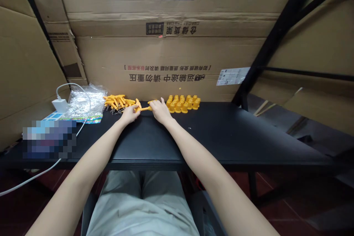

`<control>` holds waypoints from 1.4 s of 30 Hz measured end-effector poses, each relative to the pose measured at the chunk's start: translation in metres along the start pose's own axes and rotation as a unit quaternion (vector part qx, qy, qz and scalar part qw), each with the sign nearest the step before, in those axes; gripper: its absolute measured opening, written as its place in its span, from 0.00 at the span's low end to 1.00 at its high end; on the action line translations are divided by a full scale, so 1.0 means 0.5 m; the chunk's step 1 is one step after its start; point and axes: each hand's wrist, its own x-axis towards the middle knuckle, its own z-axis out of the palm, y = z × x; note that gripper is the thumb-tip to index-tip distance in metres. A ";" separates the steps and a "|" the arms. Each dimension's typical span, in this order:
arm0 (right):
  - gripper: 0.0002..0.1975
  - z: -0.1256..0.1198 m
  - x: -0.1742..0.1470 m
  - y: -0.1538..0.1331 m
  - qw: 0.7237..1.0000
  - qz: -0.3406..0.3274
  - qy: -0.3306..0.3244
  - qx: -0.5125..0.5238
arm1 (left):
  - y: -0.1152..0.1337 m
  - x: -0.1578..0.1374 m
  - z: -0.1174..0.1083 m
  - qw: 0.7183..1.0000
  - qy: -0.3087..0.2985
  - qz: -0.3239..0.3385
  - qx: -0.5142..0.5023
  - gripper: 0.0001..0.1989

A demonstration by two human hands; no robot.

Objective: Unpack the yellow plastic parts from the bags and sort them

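Note:
My left hand is closed on an orange T-shaped plastic piece, its crossbar standing up by my thumb. A twisted orange shaft runs across from it to my right hand, whose fingers are closed around the far end. Another bit of orange plastic shows behind the right fingers; whether it is a separate part is hidden. Left of my hands lies a loose pile of similar orange T-shaped pieces, with small metal bits beneath. Yellow cup-like plastic parts stand in rows just right of my right hand.
The black table backs onto a cardboard wall. Clear plastic bags, a white charger with its cable, and a blurred-out object occupy the left side. A black metal post rises at the right.

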 end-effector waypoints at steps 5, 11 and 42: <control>0.11 0.006 -0.006 0.006 0.998 0.005 -0.026 0.050 | -0.002 -0.005 -0.007 0.990 0.050 0.093 0.095 0.20; 0.14 0.007 -0.009 0.003 0.995 -0.011 -0.040 0.086 | 0.011 -0.017 -0.021 0.983 0.038 0.071 0.166 0.17; 0.09 -0.004 -0.005 0.003 0.998 0.021 0.010 0.062 | -0.050 0.001 -0.032 0.962 0.118 -0.002 0.247 0.35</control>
